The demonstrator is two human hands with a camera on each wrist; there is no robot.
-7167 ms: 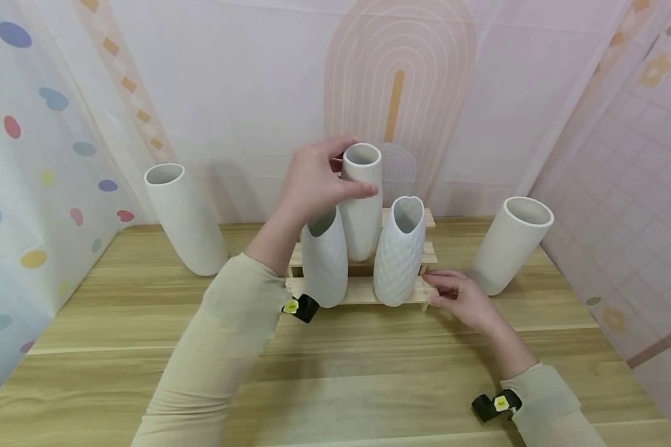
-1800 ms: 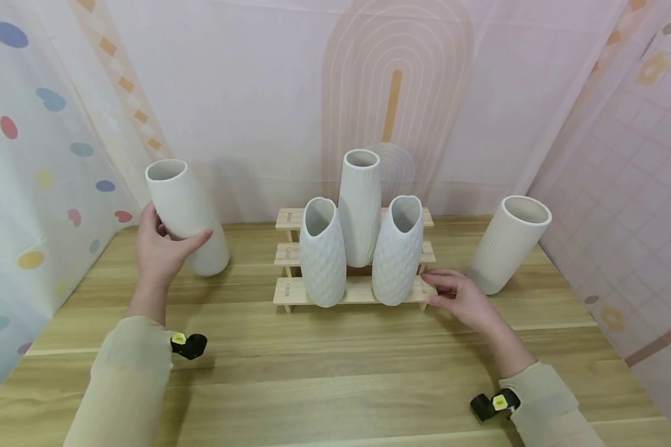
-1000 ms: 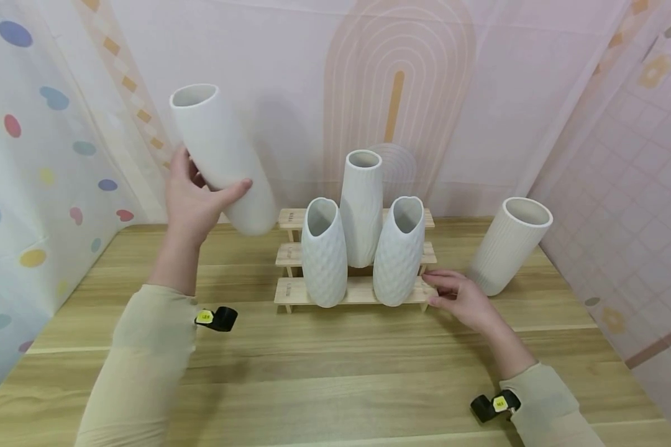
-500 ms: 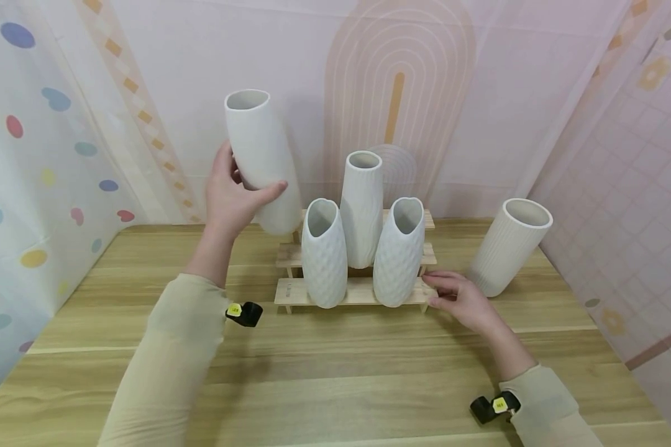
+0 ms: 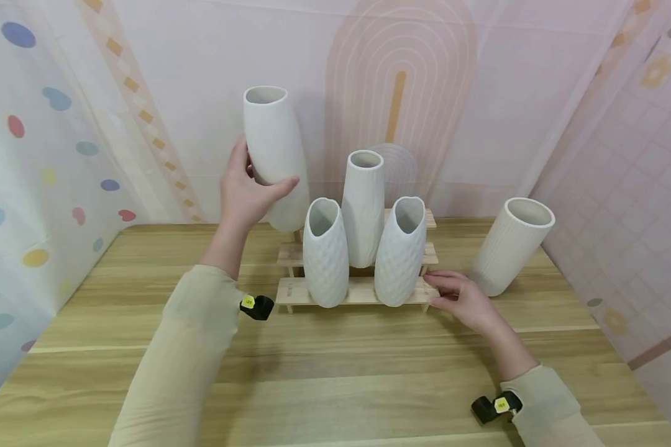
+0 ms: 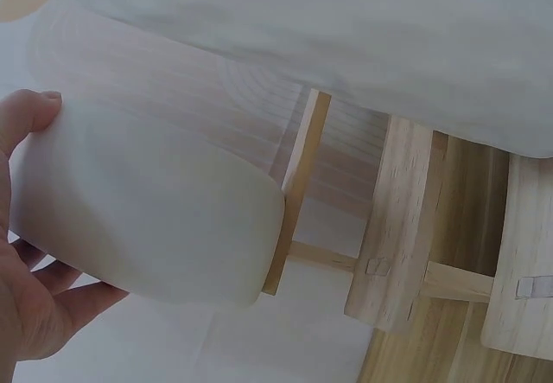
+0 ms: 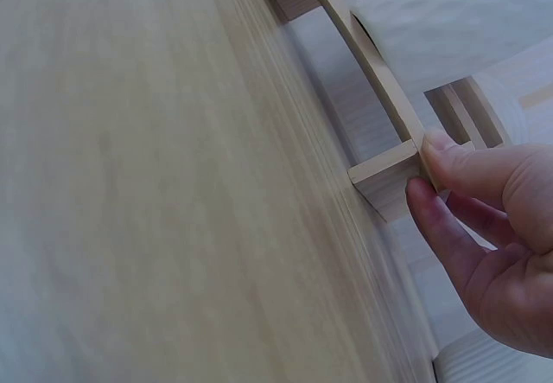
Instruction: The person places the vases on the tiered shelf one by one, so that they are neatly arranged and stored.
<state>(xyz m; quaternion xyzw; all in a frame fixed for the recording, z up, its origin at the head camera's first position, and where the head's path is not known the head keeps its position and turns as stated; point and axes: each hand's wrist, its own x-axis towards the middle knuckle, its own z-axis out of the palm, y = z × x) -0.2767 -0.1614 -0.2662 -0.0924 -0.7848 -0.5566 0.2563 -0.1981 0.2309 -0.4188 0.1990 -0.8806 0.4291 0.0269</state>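
My left hand [image 5: 251, 192] grips a smooth white vase [image 5: 274, 136] around its side, thumb across the front. In the left wrist view the base of this vase [image 6: 164, 210] is right at the top shelf's edge [image 6: 298, 193] at the left end. The three-tier wooden stand [image 5: 296, 290] bears two dimpled vases [image 5: 327, 267] on its bottom step, and a ribbed narrow vase [image 5: 362, 217] stands on the middle step between them. My right hand [image 5: 466, 301] pinches the right end of the bottom step between thumb and fingers, as the right wrist view shows at the plank end [image 7: 415, 141].
A wide ribbed vase [image 5: 511, 248] stands on the wooden table [image 5: 335, 385] at the right, just beyond my right hand. A patterned curtain [image 5: 212, 56] hangs close behind the stand, with others along both sides.
My left hand let go of the narrow ribbed vase on the stand, took hold of the smooth vase at the left, lifted it and carried it right to the top shelf. The right hand stayed put.
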